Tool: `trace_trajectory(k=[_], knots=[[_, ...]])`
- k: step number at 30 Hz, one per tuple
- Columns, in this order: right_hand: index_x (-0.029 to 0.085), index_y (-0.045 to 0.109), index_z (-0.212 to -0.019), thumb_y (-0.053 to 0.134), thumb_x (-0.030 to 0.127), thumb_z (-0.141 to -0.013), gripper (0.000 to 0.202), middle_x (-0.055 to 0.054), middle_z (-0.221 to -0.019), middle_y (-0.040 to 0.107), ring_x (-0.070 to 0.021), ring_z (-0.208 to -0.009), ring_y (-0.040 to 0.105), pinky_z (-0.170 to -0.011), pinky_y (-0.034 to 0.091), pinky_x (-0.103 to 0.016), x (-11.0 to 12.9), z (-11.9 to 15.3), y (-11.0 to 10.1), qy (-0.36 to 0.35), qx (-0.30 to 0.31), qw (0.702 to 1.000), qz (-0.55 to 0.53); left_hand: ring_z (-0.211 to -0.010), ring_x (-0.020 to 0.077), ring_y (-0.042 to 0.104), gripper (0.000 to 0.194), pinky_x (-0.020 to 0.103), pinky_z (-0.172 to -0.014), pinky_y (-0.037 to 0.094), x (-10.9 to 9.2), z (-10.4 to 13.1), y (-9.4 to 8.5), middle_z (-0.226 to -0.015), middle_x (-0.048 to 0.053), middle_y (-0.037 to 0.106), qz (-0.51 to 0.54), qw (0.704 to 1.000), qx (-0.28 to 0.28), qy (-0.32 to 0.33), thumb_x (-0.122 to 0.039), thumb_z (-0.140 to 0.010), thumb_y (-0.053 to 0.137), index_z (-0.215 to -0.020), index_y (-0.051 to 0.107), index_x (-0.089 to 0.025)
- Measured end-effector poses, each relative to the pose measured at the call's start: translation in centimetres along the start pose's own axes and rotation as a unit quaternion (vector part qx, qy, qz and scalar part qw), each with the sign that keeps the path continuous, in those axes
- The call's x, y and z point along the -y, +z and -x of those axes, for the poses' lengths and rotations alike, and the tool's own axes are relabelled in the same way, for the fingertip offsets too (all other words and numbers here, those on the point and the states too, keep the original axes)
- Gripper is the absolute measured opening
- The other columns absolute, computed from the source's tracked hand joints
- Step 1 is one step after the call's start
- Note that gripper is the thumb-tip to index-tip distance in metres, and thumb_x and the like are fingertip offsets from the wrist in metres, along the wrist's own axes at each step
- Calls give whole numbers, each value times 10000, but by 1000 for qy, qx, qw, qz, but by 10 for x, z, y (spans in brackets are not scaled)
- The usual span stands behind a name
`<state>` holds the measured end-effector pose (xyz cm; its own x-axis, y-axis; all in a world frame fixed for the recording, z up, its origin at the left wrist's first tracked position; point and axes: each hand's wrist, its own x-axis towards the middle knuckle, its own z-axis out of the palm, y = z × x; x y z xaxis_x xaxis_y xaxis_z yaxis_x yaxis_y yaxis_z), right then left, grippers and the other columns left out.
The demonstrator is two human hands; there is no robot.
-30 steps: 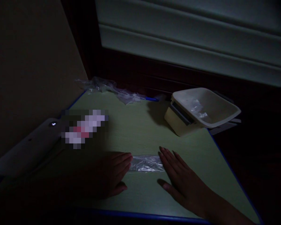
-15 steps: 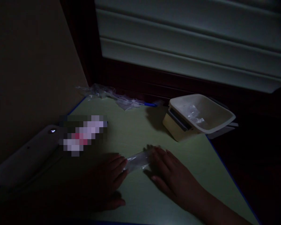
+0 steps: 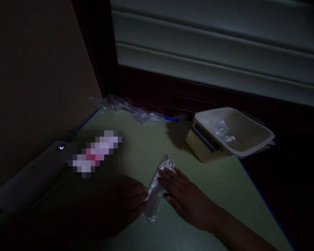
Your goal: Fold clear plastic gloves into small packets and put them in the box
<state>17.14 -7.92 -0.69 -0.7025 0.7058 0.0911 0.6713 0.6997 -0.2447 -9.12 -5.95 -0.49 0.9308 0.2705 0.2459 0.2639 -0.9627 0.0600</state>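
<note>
We see the clear plastic strip [image 3: 154, 197] lying slantwise on the near middle of the surface [image 3: 183, 237], between both hands. Our right hand [image 3: 188, 200] rests outspread, ungripping fingers on its far part; our left hand [image 3: 128, 205] meets its left edge (too dark to tell whether those fingers pinch). Uneven pressure could crease the thin film or skew it.

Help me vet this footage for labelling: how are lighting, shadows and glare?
Head view: dim light, with the left hand mostly lost in darkness and the right hand clearer; head view: glints on the clear plastic; head view: a soft shadow beside the tub on the tabletop.
</note>
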Motion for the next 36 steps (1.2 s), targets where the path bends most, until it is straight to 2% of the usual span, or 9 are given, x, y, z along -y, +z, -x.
trace_trajectory(k=[2,5,8,11,14,18,27,32,36], knots=[[138,367,-1414,436,235,-948,480,-117,-1475,365,-209,-1396,246,-1121,260,-492,0,-1,-1,-5,-4,1000,-8,-1138,219,522,290,348,-990,422,9,-1,6,-1125,93,649,29,999,-34,9,-93,-866,465,-1127,587,-119],[113,368,-1409,445,223,-940,488,-137,-1461,388,-219,-1393,259,-1115,276,-496,2,-2,0,-6,-23,1000,4,-1219,226,473,340,363,-1043,388,14,-2,14,-1201,94,618,61,998,-21,3,-106,-849,444,-1163,574,-107],[108,458,-1344,438,185,-944,408,-132,-1403,478,-226,-1344,370,-1095,328,-496,5,-2,-2,-16,-75,996,47,-1201,224,489,307,369,-1050,386,11,-4,12,-1167,88,632,60,998,-24,-3,-114,-837,451,-1100,606,-130],[131,579,-1215,430,120,-947,306,-79,-1271,616,-200,-1224,523,-1060,410,-438,10,0,-5,-72,-125,986,82,-1138,236,524,273,386,-1018,415,8,-8,6,-1117,97,644,50,998,-27,8,-145,-823,488,-1062,619,-130],[101,625,-1141,438,86,-933,280,-79,-1164,681,-206,-1128,597,-1017,471,-388,17,0,-7,-138,-134,977,95,-1066,232,549,274,391,-989,431,7,-10,3,-1071,87,650,51,999,-17,5,-137,-806,505,-1054,619,-129],[65,662,-1050,468,79,-912,239,-106,-1030,726,-235,-986,663,-953,522,-392,23,-4,-1,-167,-159,967,111,-1078,234,540,316,392,-1001,403,8,-10,6,-1091,100,639,54,998,-34,-6,-88,-793,486,-1088,597,-107],[87,648,-923,454,82,-921,195,-96,-859,732,-190,-823,680,-824,571,-347,21,-14,4,-111,-214,970,-35,-947,184,586,142,317,-919,435,11,-16,8,-938,59,669,99,993,-66,-28,-111,-906,472,-935,611,-127],[143,623,-942,448,120,-920,178,-86,-863,707,-188,-831,661,-770,561,-350,23,-14,0,-32,-193,969,-149,-922,171,587,222,302,-849,456,14,-17,12,-932,63,669,141,983,-107,-47,-208,-983,395,-971,599,-119],[164,617,-947,452,123,-906,174,-75,-861,694,-184,-828,643,-764,542,-352,23,-12,0,-3,-175,965,-193,-912,166,586,287,300,-837,460,17,-16,14,-941,62,670,181,976,-96,-69,-251,-1002,361,-970,616,-123]])
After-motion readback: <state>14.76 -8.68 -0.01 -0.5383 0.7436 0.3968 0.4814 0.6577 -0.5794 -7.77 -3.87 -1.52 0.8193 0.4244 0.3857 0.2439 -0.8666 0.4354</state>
